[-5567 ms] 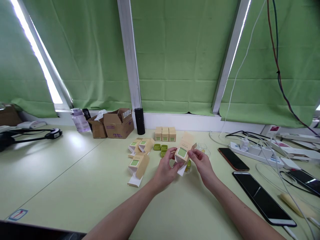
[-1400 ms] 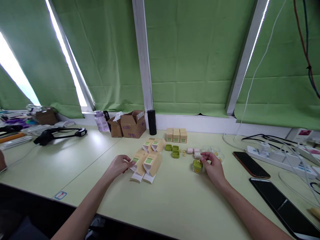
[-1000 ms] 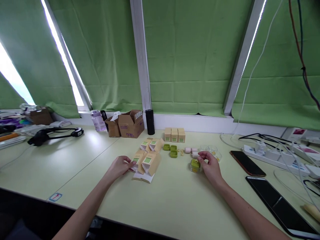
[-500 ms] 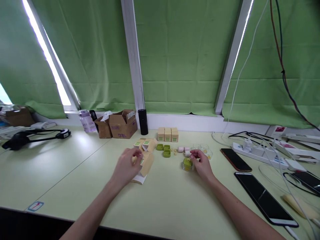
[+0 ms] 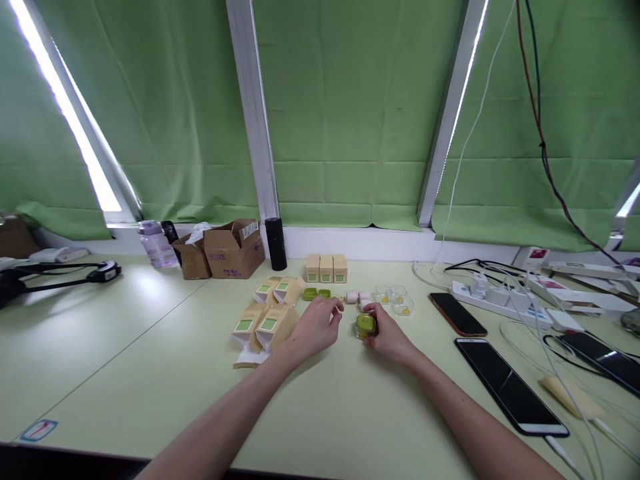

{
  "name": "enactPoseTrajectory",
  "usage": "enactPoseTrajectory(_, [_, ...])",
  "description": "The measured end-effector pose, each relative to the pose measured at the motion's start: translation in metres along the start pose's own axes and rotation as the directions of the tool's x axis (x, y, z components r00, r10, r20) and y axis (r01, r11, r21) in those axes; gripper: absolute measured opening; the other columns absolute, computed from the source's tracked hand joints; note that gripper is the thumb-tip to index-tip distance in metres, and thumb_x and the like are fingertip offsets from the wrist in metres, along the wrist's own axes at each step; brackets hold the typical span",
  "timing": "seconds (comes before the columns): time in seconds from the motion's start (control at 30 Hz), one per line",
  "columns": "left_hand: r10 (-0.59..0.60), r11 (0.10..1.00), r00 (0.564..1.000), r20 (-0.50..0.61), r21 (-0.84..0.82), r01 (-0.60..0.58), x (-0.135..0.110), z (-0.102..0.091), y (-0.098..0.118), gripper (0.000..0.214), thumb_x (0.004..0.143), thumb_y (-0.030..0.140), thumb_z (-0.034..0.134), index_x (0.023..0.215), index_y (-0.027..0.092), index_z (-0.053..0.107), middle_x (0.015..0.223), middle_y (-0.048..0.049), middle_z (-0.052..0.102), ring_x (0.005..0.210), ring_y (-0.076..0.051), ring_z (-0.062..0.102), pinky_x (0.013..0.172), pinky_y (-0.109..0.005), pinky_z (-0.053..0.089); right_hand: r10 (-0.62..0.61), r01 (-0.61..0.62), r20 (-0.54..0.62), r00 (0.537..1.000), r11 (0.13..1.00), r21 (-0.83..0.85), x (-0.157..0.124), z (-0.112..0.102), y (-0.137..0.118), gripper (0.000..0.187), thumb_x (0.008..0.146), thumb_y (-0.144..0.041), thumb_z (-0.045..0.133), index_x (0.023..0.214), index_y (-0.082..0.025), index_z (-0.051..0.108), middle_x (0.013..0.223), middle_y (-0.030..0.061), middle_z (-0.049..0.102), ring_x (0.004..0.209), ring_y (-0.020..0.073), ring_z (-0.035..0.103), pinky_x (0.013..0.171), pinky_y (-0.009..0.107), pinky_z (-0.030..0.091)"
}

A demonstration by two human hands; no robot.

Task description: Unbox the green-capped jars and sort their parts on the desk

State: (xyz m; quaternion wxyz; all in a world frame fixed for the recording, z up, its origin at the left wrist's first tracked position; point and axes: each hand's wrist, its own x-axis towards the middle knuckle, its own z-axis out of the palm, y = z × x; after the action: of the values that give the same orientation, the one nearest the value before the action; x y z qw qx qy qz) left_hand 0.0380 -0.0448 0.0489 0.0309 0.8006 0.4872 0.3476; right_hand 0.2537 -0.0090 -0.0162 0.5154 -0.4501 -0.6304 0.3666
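Observation:
A small clear jar with a green lid [image 5: 365,325] stands on the table, and my right hand [image 5: 387,335] has its fingers closed around the jar's right side. My left hand [image 5: 316,327] hovers just left of the jar, fingers curved and apart from the thumb, with nothing visible between them. Behind it are green square caps [image 5: 310,294]; the hand partly hides this group and the tiny yellow pieces beside it. Small pale pink cylinders [image 5: 352,297] lie beyond the jar. Clear empty-looking cups with yellow spots [image 5: 403,306] stand to their right.
Opened kraft boxes with green labels [image 5: 269,325] lie left of my left hand. Three closed kraft boxes [image 5: 326,269] stand behind. Phones [image 5: 505,383], a power strip [image 5: 493,299] and cables are on the right. A black cylinder [image 5: 275,244] and cardboard boxes [image 5: 234,250] line the back.
My left hand has moved right, from the opened kraft boxes to beside the green caps. My right hand has come down around the green-lidded jar. The view has turned slightly right.

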Motion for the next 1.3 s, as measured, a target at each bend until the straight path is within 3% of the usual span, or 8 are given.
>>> enactPoseTrajectory(0.13, [-0.073,0.993,0.997,0.017,-0.096,0.074,-0.001,0.017,-0.006,0.023,0.091,0.01,0.053,0.105,0.021,0.069,0.094,-0.0079,0.073,0.099,-0.027,0.068,0.083,-0.038,0.055,0.024,-0.011,0.118,0.993,0.994,-0.11,0.002,-0.002,0.007,0.055,0.055,-0.014,0.071,0.107,-0.027,0.062,0.098,0.0001,0.069,0.086,0.0219,0.063,0.077,0.036,0.05])
enactPoseTrajectory(0.23, [-0.121,0.975,0.992,0.037,-0.184,0.126,-0.011,0.03,-0.011,0.031,0.091,0.009,0.053,0.116,0.022,0.066,0.108,-0.0089,0.07,0.11,-0.026,0.065,0.096,-0.041,0.054,0.05,-0.036,0.126,0.991,0.993,-0.113,0.003,0.0,0.009,0.058,0.056,-0.014,0.072,0.111,-0.026,0.059,0.103,0.0011,0.069,0.09,0.0221,0.065,0.082,0.037,0.051])
enactPoseTrajectory(0.33, [-0.115,0.961,0.991,0.063,-0.247,0.127,-0.02,0.036,-0.015,0.041,0.089,0.008,0.055,0.126,0.023,0.062,0.117,-0.0096,0.067,0.115,-0.025,0.063,0.102,-0.043,0.052,0.041,-0.039,0.103,0.994,0.999,-0.025,0.003,0.006,0.007,0.056,0.056,-0.017,0.079,0.109,-0.025,0.061,0.105,0.0025,0.07,0.094,0.0231,0.065,0.087,0.039,0.052])
enactPoseTrajectory(0.4, [-0.117,0.952,0.992,0.049,-0.278,0.126,-0.022,0.036,-0.018,0.045,0.089,0.007,0.054,0.13,0.025,0.06,0.119,-0.0092,0.067,0.117,-0.025,0.063,0.104,-0.044,0.052,0.041,-0.054,0.099,0.994,0.991,0.125,0.004,0.01,0.002,0.055,0.056,-0.021,0.084,0.106,-0.025,0.061,0.105,0.0036,0.07,0.095,0.0237,0.066,0.089,0.041,0.052])
enactPoseTrajectory(0.57, [-0.186,0.914,0.977,-0.102,-0.384,0.134,-0.019,0.035,-0.021,0.044,0.088,0.004,0.053,0.127,0.023,0.059,0.115,-0.0086,0.072,0.112,-0.024,0.067,0.1,-0.043,0.052,0.074,-0.167,0.188,0.979,0.82,0.548,0.0,0.01,-0.017,0.063,0.055,-0.021,0.091,0.109,-0.027,0.061,0.111,0.0035,0.073,0.103,0.0247,0.07,0.091,0.04,0.055])
enactPoseTrajectory(0.83, [-0.164,0.897,0.972,-0.168,-0.436,0.076,-0.022,0.039,-0.016,0.037,0.089,0.006,0.053,0.121,0.023,0.062,0.107,-0.0067,0.074,0.102,-0.021,0.07,0.092,-0.038,0.052,0.03,-0.296,0.343,0.939,0.581,0.758,-0.009,0.006,-0.032,0.056,0.066,-0.024,0.089,0.117,-0.028,0.067,0.107,0.0052,0.078,0.096,0.0235,0.072,0.077,0.035,0.053])
enactPoseTrajectory(1.0, [-0.219,0.847,0.968,-0.122,-0.517,0.126,-0.02,0.038,-0.01,0.029,0.092,0.009,0.053,0.116,0.021,0.063,0.104,-0.0072,0.075,0.098,-0.021,0.073,0.084,-0.035,0.052,0.005,-0.306,0.361,0.933,0.539,0.785,-0.01,0.005,-0.036,0.052,0.068,-0.022,0.084,0.117,-0.027,0.069,0.104,0.0051,0.078,0.092,0.0223,0.071,0.077,0.035,0.052])
enactPoseTrajectory(1.3, [-0.241,0.802,0.962,-0.127,-0.584,0.124,-0.018,0.032,-0.003,0.019,0.094,0.015,0.056,0.11,0.02,0.066,0.1,-0.0077,0.076,0.093,-0.021,0.073,0.082,-0.034,0.052,-0.014,-0.296,0.363,0.932,0.551,0.78,-0.012,0.004,-0.038,0.05,0.073,-0.024,0.08,0.121,-0.028,0.067,0.104,0.0059,0.078,0.094,0.0259,0.071,0.081,0.04,0.051])
